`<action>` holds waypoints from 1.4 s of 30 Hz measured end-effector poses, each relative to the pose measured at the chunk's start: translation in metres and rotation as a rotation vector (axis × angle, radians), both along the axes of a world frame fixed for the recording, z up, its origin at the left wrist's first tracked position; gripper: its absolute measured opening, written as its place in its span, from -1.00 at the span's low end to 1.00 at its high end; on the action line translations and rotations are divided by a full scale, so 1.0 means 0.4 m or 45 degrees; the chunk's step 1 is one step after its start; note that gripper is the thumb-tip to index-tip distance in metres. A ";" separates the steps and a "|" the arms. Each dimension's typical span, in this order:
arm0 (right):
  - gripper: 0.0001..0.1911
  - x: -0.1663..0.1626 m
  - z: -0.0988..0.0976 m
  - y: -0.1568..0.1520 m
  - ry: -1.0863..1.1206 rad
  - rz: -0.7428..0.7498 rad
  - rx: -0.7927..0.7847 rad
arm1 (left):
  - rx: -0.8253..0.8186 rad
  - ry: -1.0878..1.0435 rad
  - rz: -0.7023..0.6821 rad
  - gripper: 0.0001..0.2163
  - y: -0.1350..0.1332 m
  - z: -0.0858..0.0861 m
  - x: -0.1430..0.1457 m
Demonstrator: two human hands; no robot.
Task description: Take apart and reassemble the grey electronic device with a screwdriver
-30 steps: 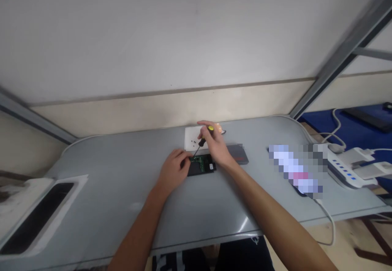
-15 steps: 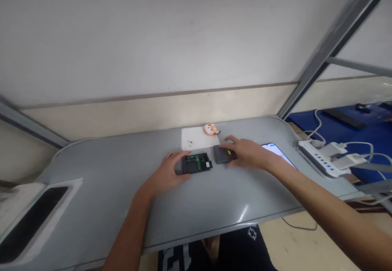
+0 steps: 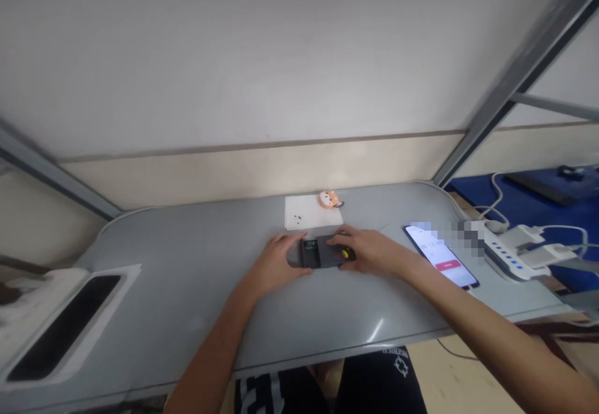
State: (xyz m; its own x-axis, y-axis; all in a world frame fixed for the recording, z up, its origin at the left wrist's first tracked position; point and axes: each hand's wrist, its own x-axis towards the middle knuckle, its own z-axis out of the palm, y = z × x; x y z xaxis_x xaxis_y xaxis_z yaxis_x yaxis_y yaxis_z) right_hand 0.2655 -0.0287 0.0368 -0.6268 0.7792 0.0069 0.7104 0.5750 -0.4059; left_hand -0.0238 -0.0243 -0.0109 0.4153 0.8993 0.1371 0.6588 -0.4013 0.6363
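Note:
A small black drive case (image 3: 306, 255) with a green circuit board (image 3: 309, 245) inside lies on the grey table (image 3: 187, 264). My left hand (image 3: 278, 261) grips its left end with curled fingers. My right hand (image 3: 369, 252) holds a dark grey cover (image 3: 327, 253) laid over the right part of the case. The same hand also carries a small screwdriver, of which only the yellow cap (image 3: 345, 254) shows. Behind them lies a white paper sheet (image 3: 322, 217) with a few tiny dark screws (image 3: 296, 217) on it.
An orange figure keychain (image 3: 330, 199) sits at the sheet's far corner. To the right are a lit phone (image 3: 442, 255), a white power strip (image 3: 515, 252) with plugs and cables, and a blue mat (image 3: 538, 199). A black tray (image 3: 60, 323) lies at the left.
My right hand took the screwdriver off the board, reached right for the grey cover and brought it left over the case. My left hand stayed on the case.

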 end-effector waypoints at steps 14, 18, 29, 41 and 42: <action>-0.62 -0.070 0.020 0.094 1.405 -0.508 0.068 | -0.004 0.038 -0.081 -0.26 -0.010 0.020 0.017; -0.33 -0.087 -0.030 0.148 1.768 -0.980 -0.030 | 0.063 0.023 -0.072 -0.37 -0.017 0.028 0.025; -0.40 -0.126 -0.126 0.144 1.559 -0.854 -0.390 | 0.185 -0.075 -0.011 -0.75 -0.007 0.034 0.017; -0.43 -0.117 -0.097 0.138 1.835 -0.838 -0.544 | 0.004 -0.290 0.267 -0.51 0.000 0.011 0.019; -0.45 -0.116 -0.093 0.137 1.881 -0.826 -0.583 | -0.007 -0.322 0.279 -0.52 0.001 0.011 0.018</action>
State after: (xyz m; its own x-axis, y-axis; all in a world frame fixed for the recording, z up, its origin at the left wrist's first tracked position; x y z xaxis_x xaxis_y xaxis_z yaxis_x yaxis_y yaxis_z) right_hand 0.2193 0.0259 -0.0004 0.1141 0.9930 -0.0289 -0.3512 0.0131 -0.9362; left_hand -0.0167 -0.0240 -0.0066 0.1654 0.9645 0.2061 0.5501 -0.2636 0.7924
